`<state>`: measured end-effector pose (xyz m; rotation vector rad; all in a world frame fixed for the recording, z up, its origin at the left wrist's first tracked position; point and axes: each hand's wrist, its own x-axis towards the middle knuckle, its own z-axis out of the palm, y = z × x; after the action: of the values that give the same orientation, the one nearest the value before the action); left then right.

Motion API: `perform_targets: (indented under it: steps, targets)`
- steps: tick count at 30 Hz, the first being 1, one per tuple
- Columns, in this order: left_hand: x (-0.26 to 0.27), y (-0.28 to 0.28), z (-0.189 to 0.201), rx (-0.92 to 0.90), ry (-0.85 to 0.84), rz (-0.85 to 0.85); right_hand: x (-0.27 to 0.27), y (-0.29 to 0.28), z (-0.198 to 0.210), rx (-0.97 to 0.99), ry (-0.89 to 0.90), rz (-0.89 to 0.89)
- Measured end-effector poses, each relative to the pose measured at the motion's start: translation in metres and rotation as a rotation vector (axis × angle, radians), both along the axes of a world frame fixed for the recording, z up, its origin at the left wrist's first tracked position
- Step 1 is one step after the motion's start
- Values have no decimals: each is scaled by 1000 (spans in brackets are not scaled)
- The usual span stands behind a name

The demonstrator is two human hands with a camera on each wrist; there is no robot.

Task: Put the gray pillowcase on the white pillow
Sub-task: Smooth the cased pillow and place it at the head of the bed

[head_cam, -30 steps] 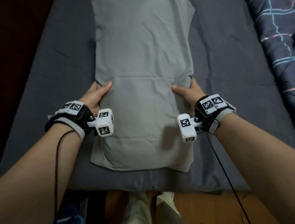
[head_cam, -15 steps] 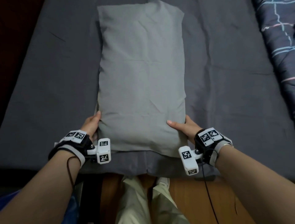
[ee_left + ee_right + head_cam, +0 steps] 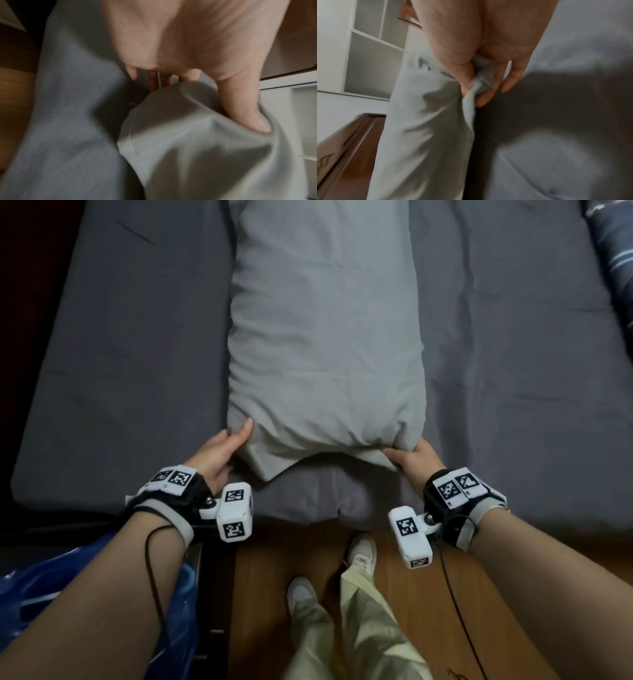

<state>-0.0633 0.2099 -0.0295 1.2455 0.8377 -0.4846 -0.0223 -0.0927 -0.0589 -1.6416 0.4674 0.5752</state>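
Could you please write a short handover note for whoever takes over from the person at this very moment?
Left hand: grips the near left corner of the gray pillowcase, thumb on top.
Right hand: pinches the near right corner, cloth bunched between thumb and fingers.
The filled pillowcase lies lengthwise on the dark gray bed sheet, its near end gathered near the bed's edge.
Done: no white pillow shows; the case appears to cover it.
Left: probably smooth the near open end and let go.
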Motion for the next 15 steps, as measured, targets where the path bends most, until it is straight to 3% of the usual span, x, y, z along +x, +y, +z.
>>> perform_targets:
  steps: [3,6,11,15]
  targets:
    - [-3,1,13,-10,-126,29,-5,8,23,-18,-52,-66]
    - [0,0,24,84,-169,54,-16,9,43,-69,-70,13]
    - [-21,-9,7,125,-10,122,-53,-4,52,-85,22,93]
    - [-50,-20,-6,153,83,11,-85,-15,40,-98,82,106]
